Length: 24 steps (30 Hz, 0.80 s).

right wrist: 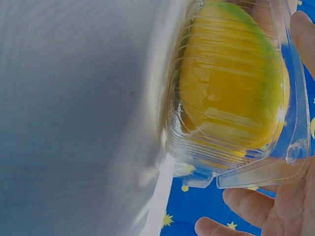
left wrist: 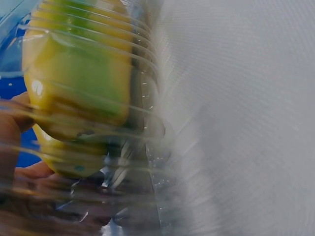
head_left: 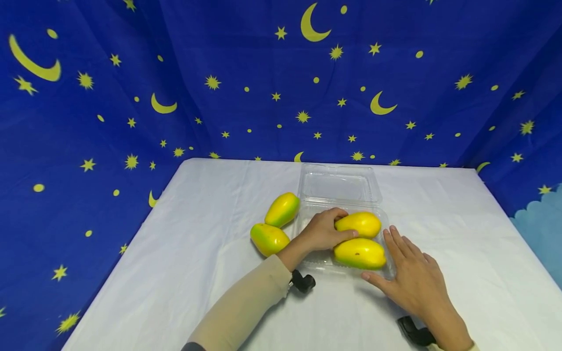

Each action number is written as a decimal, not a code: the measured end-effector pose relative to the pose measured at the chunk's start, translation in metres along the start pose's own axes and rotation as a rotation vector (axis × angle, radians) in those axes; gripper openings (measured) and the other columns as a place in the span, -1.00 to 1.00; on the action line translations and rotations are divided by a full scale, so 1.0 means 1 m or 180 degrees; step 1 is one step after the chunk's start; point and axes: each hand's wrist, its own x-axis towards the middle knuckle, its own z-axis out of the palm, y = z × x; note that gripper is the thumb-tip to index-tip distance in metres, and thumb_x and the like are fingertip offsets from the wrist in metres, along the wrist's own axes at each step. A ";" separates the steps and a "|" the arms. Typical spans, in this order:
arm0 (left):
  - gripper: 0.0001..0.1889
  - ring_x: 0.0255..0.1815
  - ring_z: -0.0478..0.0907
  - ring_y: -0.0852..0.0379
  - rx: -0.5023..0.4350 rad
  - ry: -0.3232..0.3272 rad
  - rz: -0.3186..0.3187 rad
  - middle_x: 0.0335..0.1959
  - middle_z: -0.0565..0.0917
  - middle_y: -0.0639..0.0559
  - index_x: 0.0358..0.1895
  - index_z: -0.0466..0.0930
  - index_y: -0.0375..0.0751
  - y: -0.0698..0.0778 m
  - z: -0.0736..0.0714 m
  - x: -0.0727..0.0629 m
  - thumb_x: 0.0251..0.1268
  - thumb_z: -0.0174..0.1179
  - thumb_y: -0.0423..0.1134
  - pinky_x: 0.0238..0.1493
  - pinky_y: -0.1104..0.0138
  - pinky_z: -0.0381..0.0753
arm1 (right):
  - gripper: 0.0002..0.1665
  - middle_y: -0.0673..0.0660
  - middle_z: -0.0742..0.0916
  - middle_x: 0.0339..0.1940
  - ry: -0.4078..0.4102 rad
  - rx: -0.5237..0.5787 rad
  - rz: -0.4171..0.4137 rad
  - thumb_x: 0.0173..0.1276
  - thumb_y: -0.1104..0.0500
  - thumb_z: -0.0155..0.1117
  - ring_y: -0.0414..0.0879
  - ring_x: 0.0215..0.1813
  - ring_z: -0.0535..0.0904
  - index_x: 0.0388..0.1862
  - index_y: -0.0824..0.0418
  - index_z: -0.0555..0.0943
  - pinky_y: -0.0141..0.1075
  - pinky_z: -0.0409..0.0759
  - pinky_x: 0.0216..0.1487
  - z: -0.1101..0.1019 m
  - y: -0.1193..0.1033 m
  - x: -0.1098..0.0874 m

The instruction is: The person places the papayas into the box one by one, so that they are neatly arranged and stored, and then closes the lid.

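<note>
An open clear plastic clamshell box (head_left: 322,267) has two yellow mangoes in its base, lying side by side. My left hand (head_left: 322,231) reaches in over the left side and grips the left end of the back mango (head_left: 362,224) between thumb and fingers. The front mango (head_left: 361,254), with a small brown spot, lies just nearer to me; its green side (left wrist: 81,64) shows through the ribbed wall in the left wrist view. My right hand (head_left: 414,275) is at the box's right edge, fingers extended and thumb apart. Through the plastic, the right wrist view shows a mango (right wrist: 226,83) close up.
Two more yellow-green mangoes, one behind (head_left: 282,209) and one nearer (head_left: 269,239), lie left of the box. The raised lid (head_left: 338,186) leans away at the back. A white cloth covers the table (head_left: 210,214); a blue star-patterned curtain (head_left: 263,63) surrounds it.
</note>
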 end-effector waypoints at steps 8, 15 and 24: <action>-0.32 0.17 0.55 0.19 -0.0049 -0.0035 0.0025 0.24 0.61 0.13 0.39 0.43 0.12 -0.001 0.000 -0.002 0.24 0.28 0.28 0.25 0.20 0.52 | 0.40 0.24 0.21 0.64 0.0028 0.0023 0.0011 0.11 -0.73 -0.01 0.33 0.49 0.29 0.63 0.21 0.08 0.47 0.31 0.20 0.000 0.000 -0.001; -0.34 0.24 0.54 0.15 -0.0030 0.0073 -0.0005 0.29 0.59 0.12 0.39 0.42 0.14 -0.003 -0.007 -0.005 0.27 0.28 0.24 0.29 0.17 0.50 | 0.38 0.22 0.22 0.64 0.0072 0.0044 -0.0049 0.12 -0.72 0.01 0.31 0.50 0.28 0.63 0.20 0.09 0.45 0.35 0.19 0.004 -0.004 0.003; -0.42 0.19 0.54 0.20 0.0004 0.0121 0.0106 0.23 0.62 0.17 0.33 0.48 0.10 0.003 -0.005 -0.003 0.30 0.28 0.19 0.26 0.23 0.51 | 0.39 0.23 0.22 0.64 0.0056 -0.0005 -0.0003 0.12 -0.72 -0.01 0.31 0.50 0.29 0.63 0.21 0.07 0.44 0.35 0.18 0.000 0.001 0.000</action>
